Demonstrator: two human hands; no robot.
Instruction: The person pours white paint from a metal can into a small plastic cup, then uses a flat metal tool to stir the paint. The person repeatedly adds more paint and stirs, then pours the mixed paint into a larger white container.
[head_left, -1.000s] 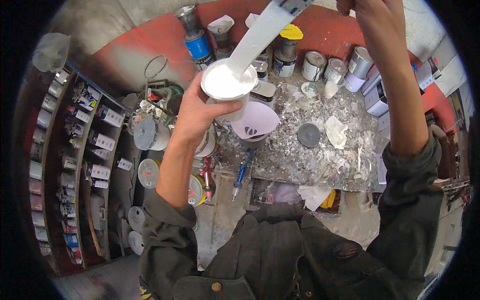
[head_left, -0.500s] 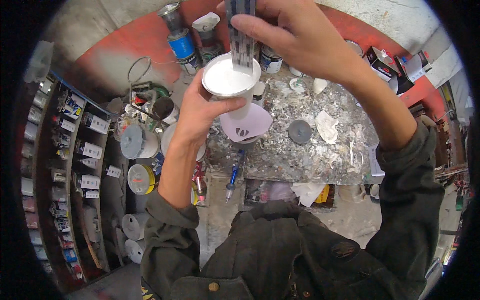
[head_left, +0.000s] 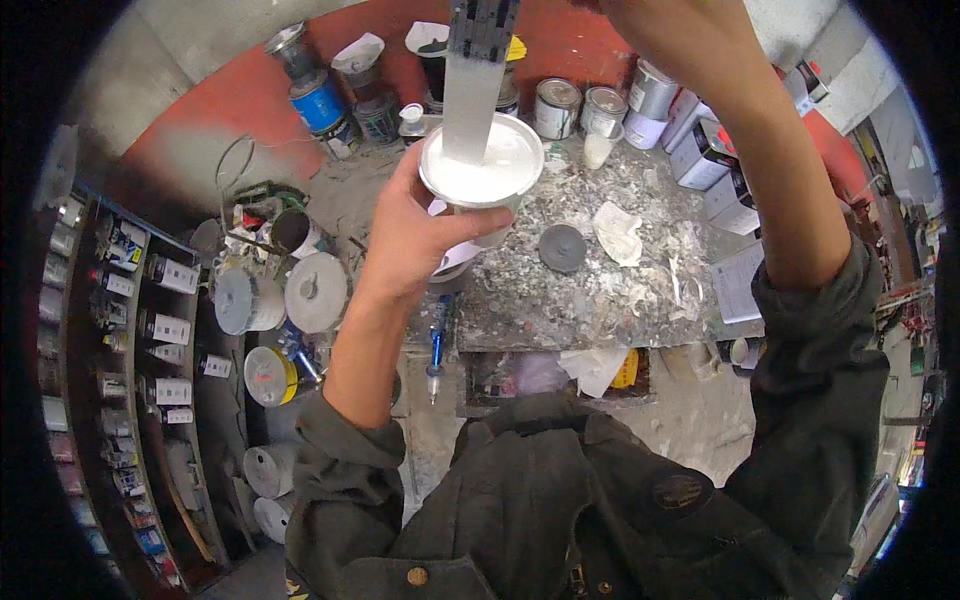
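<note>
Cup [head_left: 497, 236], 1, in the left hand [head_left: 415, 225]: round, pale, thin-rimmed, holding smooth white liquid [head_left: 512, 165]. Flat strip [head_left: 474, 95], 1: straight-edged, white-coated below, grey with dark markings above, lower end dipped in the liquid. Workbench [head_left: 520, 310], right of and below the left fingers: top rough with layered spatter. Grey disc [head_left: 562, 247], 1, below and right of the left fingers: flat, round; crumpled white piece [head_left: 618, 233], 1, just beside it. Pale lilac sheet [head_left: 455, 258], directly below the left fingers: smooth, partly hidden. Blue tool [head_left: 436, 345], 1, farther below them: slim, near the bench's front edge. Metal cans [head_left: 557, 110], above and right of the left fingers: cylindrical. Room to move: right of the left fingers, over the bench, between cup and right forearm [head_left: 800, 180]. Left fingers: curled round the cup, thumb across its near side below the rim, cup touching them within the grasp. Right hand [head_left: 690, 25]: above and right of the left fingers, cut by the upper picture edge; whether its fingers grip the strip cannot be told.
</note>
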